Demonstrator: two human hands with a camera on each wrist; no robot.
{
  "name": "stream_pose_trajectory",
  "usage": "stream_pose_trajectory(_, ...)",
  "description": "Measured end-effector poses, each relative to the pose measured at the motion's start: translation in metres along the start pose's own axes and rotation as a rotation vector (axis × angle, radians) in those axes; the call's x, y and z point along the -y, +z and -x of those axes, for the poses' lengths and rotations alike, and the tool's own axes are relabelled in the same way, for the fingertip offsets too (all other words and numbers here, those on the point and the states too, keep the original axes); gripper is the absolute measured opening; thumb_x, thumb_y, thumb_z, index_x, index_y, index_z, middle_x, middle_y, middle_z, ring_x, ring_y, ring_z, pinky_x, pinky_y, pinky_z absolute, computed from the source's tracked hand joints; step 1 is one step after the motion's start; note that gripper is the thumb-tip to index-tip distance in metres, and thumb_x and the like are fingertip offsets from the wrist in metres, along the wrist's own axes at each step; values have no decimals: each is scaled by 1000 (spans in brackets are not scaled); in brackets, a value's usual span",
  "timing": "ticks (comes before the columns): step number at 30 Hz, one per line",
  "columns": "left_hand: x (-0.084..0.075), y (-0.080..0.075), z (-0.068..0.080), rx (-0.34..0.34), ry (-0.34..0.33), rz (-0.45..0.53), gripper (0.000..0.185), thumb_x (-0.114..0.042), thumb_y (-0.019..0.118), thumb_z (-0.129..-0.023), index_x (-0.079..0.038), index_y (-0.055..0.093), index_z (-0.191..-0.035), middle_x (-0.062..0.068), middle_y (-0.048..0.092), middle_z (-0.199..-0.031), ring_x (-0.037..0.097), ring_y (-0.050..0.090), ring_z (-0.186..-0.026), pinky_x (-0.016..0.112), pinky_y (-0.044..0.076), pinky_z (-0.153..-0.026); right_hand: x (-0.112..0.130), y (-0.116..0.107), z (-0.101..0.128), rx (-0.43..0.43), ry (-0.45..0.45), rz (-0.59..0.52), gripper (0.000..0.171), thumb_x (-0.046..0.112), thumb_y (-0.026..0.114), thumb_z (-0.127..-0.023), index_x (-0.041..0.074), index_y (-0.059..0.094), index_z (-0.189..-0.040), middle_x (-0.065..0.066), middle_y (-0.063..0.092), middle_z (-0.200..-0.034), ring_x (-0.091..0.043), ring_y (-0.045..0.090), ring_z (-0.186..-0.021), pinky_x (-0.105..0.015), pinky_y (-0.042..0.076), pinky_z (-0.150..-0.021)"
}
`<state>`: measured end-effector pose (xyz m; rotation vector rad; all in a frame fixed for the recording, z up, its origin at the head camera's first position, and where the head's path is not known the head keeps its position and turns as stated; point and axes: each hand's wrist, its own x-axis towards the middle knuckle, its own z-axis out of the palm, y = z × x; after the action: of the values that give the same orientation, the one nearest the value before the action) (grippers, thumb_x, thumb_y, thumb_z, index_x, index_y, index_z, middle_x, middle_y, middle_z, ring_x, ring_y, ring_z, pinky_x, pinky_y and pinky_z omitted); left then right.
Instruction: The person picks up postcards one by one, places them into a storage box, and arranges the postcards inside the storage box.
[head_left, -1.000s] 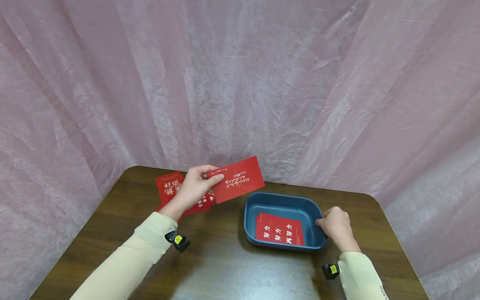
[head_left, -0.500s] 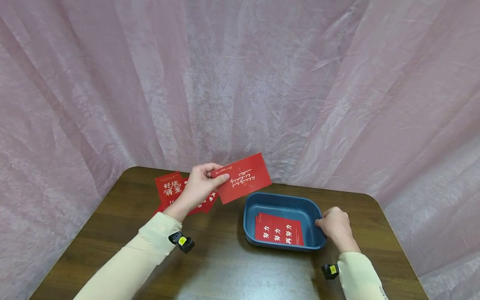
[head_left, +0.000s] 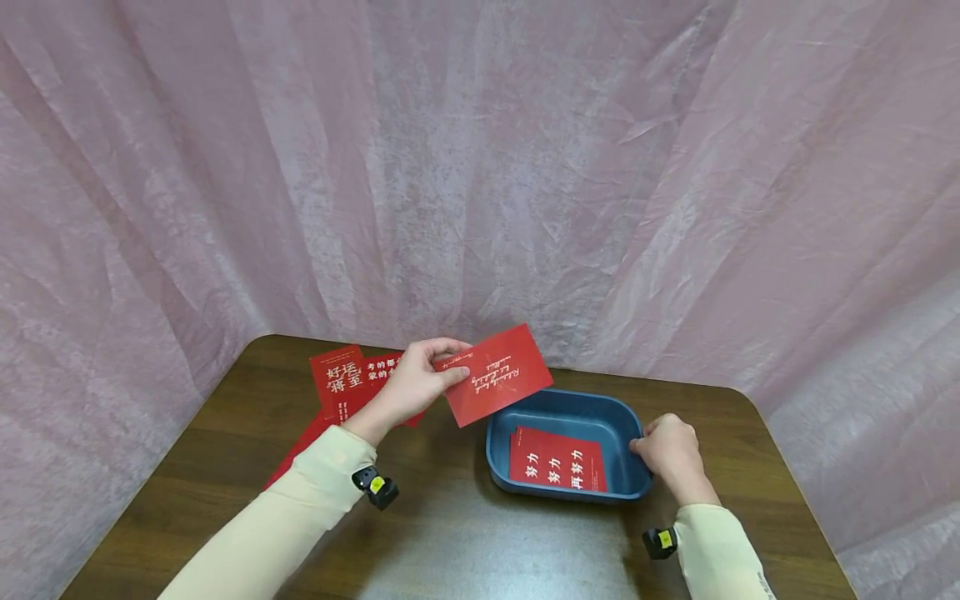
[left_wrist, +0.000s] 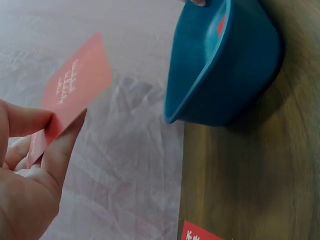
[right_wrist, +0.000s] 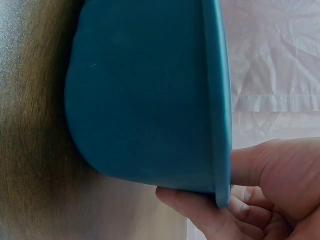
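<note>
My left hand (head_left: 420,385) pinches a red card (head_left: 501,373) by its left end and holds it in the air over the left rim of a blue tray (head_left: 498,465). The left wrist view shows the same red card (left_wrist: 75,85) pinched between thumb and fingers (left_wrist: 60,145), with the blue tray (left_wrist: 225,65) beyond. Another red card (head_left: 558,459) with white characters lies flat inside the tray. My right hand (head_left: 672,453) grips the tray's right rim; in the right wrist view its fingers (right_wrist: 210,210) curl under the rim of the blue tray (right_wrist: 145,95).
Several more red cards (head_left: 347,377) lie spread on the dark wooden table (head_left: 480,542) at the back left, partly under my left arm. A pink curtain (head_left: 480,167) closes off the back and both sides.
My left hand has carried the red card to the right and slightly down, so it now overlaps the tray's left rim. The right hand and the tray have stayed put.
</note>
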<state>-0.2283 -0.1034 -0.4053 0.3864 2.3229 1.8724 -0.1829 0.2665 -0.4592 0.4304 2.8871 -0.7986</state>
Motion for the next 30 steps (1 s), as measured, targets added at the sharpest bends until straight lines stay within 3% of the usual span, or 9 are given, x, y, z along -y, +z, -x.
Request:
stream_pose_trajectory(8,3,19,-7,31,66,-162,25,-10,70,-83,-13,66,-108,4,70,-100,15,68,-76,29,56,-66,1,1,-2,-1,-1,5,39,15,67,-81,9,50,-47,1,40,-42,-15,45,-40,-25,36,-41)
stream_pose_trajectory(15,-2,37,-16,-9,134,-283,27,-10,72,-81,-15,69,-108,0,70,-99,12,65,-76,26,55,-64,2,0,-2,-4,3,2,38,16,67,-82,9,50,-48,1,40,-42,-15,48,-40,-24,38,-41)
stream_pose_trajectory(21,0,58,-25,-2,185,-394,23,-14,72,-81,-18,68,-103,-5,69,-99,7,62,-81,22,52,-69,1,-1,0,-10,6,4,39,16,68,-81,10,48,-48,0,41,-43,-15,47,-41,-24,36,-41)
stream_pose_trajectory(26,3,76,-29,47,202,-493,18,-16,72,-82,-18,67,-99,-7,69,-93,4,60,-78,21,49,-66,2,-1,2,-12,9,3,40,17,67,-82,10,47,-48,1,40,-43,-14,46,-41,-25,36,-41)
stream_pose_trajectory(30,9,87,-31,82,213,-495,19,-18,73,-81,-21,71,-100,-9,71,-95,3,60,-81,20,49,-67,3,0,3,-23,-5,7,41,17,67,-82,11,47,-47,2,38,-42,-14,44,-39,-25,34,-40)
